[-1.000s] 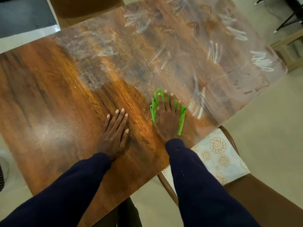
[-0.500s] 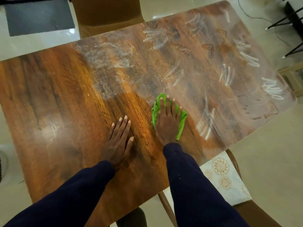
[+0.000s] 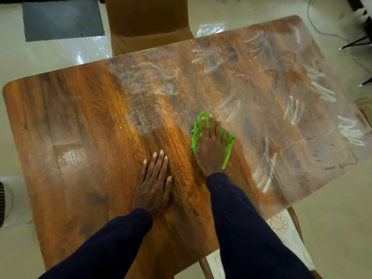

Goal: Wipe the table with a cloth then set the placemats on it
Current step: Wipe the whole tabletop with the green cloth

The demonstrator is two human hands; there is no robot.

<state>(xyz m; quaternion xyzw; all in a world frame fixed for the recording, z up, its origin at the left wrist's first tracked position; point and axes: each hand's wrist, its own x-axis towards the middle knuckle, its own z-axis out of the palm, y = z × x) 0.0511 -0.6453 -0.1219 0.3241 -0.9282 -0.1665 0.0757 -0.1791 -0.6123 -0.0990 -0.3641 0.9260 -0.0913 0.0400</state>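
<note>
A brown wooden table fills the view; its right half is covered with white smears, its left half looks glossy. A bright green cloth lies near the table's middle. My right hand presses flat on the cloth with straight fingers. My left hand rests flat on bare wood just left of it, fingers straight. A white placemat with gold floral print lies on a chair seat at the table's near right edge, partly hidden by my right sleeve.
A brown chair stands at the table's far side. A dark mat lies on the pale floor at the far left. Black stand legs and a cable are at the far right. A white fan edge shows at left.
The view has tilted so more of the far side shows. My right hand and the cloth have stayed near the table's middle, sliding only slightly. My left hand stays flat on the wood.
</note>
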